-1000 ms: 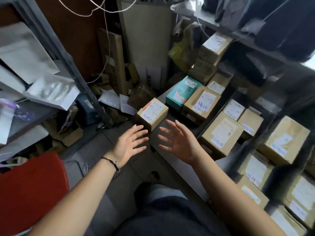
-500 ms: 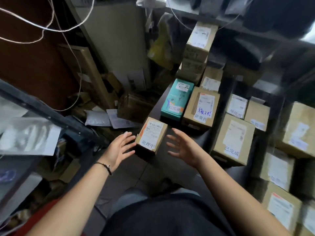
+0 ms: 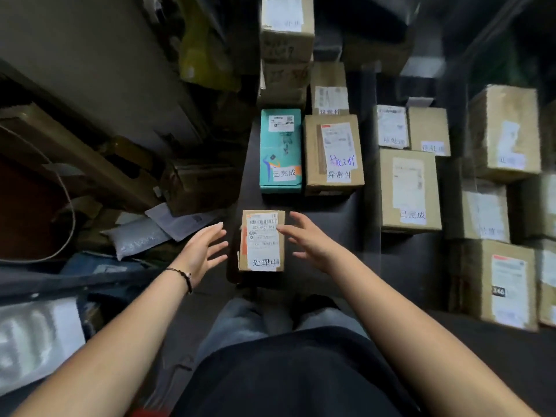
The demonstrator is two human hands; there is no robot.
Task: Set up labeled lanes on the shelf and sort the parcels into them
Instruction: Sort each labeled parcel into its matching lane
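A small brown parcel (image 3: 261, 240) with a white shipping label and a handwritten tag lies at the near left end of the dark shelf (image 3: 343, 218). My left hand (image 3: 204, 251) hovers just left of it, fingers spread, apart from it. My right hand (image 3: 307, 242) reaches in from the right, fingers straight, its fingertips over the parcel's label. Behind stand a teal parcel (image 3: 280, 152) and a brown tagged parcel (image 3: 334, 155). A larger tagged box (image 3: 409, 191) sits to the right.
Several more labelled brown boxes (image 3: 499, 284) fill the shelf's right side, and boxes (image 3: 287, 28) are stacked at the back. Cardboard, a white padded bag (image 3: 137, 239) and papers litter the floor on the left. My legs are below.
The view has swung right and down, centring the small parcel. Both hands have moved forward to flank it; the right fingertips now reach over its label.
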